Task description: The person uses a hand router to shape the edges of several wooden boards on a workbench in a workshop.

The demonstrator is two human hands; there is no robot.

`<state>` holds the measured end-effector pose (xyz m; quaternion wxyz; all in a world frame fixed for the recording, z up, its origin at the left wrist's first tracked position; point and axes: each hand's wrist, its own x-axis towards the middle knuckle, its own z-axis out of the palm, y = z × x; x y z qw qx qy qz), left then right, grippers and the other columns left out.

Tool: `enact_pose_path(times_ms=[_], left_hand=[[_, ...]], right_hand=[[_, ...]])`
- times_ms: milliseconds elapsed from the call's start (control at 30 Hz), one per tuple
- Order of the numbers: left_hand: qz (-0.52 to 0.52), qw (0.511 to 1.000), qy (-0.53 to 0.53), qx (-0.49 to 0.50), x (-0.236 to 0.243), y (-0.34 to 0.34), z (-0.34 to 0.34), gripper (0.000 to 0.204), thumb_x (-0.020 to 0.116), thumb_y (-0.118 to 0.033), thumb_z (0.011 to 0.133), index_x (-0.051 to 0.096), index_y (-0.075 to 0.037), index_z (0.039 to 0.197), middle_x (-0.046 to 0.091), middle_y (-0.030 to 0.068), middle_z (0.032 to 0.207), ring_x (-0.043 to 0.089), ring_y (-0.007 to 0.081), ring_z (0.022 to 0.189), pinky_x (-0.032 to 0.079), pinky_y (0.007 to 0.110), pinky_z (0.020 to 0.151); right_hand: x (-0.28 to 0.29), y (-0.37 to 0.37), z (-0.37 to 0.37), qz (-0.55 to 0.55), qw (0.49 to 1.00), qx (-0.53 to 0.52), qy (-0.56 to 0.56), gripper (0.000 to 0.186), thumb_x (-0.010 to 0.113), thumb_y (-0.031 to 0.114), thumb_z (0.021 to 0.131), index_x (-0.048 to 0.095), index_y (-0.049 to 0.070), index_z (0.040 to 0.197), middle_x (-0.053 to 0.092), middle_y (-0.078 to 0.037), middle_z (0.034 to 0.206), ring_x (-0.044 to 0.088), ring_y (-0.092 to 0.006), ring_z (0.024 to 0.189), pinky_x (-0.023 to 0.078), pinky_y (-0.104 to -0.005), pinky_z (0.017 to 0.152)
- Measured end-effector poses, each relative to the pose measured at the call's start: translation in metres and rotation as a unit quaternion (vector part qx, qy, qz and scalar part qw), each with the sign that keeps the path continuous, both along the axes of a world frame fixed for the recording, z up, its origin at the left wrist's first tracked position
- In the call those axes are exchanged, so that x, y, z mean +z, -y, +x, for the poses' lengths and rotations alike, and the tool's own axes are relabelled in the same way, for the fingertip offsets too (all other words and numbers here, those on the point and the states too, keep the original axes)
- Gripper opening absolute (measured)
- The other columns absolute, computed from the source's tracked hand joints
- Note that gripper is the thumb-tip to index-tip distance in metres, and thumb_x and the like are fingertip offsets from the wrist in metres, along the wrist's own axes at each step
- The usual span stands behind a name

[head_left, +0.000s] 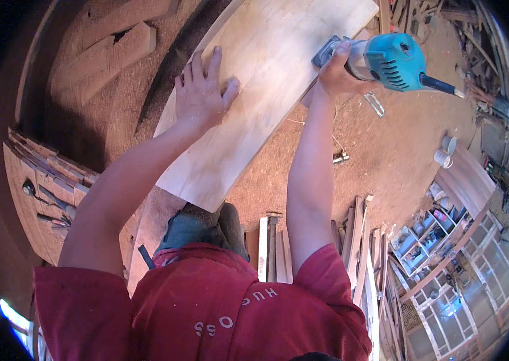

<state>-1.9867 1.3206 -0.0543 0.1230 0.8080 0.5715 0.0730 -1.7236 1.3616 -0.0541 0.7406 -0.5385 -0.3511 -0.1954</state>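
Observation:
A wide, pale wooden board lies in front of me, its right edge running diagonally away. My left hand rests on its upper face, palm down with the fingers spread. At the board's right edge my right hand is wrapped round the body of a teal trim router. The router is tipped on its side, its base against or very near the edge and its dark cord pointing right. The bit is hidden from view.
Left of the board are brown wood offcuts and a bench with hand tools. Upright wood strips stand low centre. Farther right are a compartmented box, white buckets and a window-like frame. Sawdust covers the floor.

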Motion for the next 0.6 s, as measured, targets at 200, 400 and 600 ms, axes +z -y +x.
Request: enact_pose_path(times_ms=[200,400,600], left_hand=[[-0.03,0.999,0.019,0.008,0.004,-0.001,0.003,0.079,0.058,-0.053,0.096,0.031,-0.014,0.16,0.035,0.0268,0.156,0.039,0.0455,0.14,0.034,0.063,0.11],[0.11,0.982,0.151,-0.019,0.004,-0.093,0.085,0.068,0.067,-0.048,0.092,0.047,-0.011,0.145,0.042,0.0178,0.152,0.036,0.0376,0.144,0.028,0.062,0.111],[0.126,0.977,0.083,-0.151,0.028,-0.25,0.24,0.05,0.051,-0.043,0.1,0.054,-0.011,0.139,0.052,0.0156,0.144,0.049,0.0347,0.134,0.031,0.072,0.109]], right_hand=[[0.013,0.018,-0.007,-0.109,0.984,0.091,-0.105,0.082,0.086,0.024,0.079,0.043,-0.01,0.14,0.059,-0.022,0.131,0.061,-0.0315,0.119,0.052,-0.0439,0.102],[-0.022,0.086,-0.026,-0.257,0.951,0.117,-0.125,0.082,0.084,0.026,0.079,0.041,-0.004,0.142,0.056,-0.017,0.13,0.056,-0.0306,0.123,0.046,-0.0449,0.108],[-0.039,0.103,-0.043,-0.255,0.949,0.104,-0.154,0.09,0.085,0.034,0.074,0.038,0.001,0.143,0.05,-0.015,0.132,0.051,-0.0294,0.124,0.044,-0.0445,0.109]])
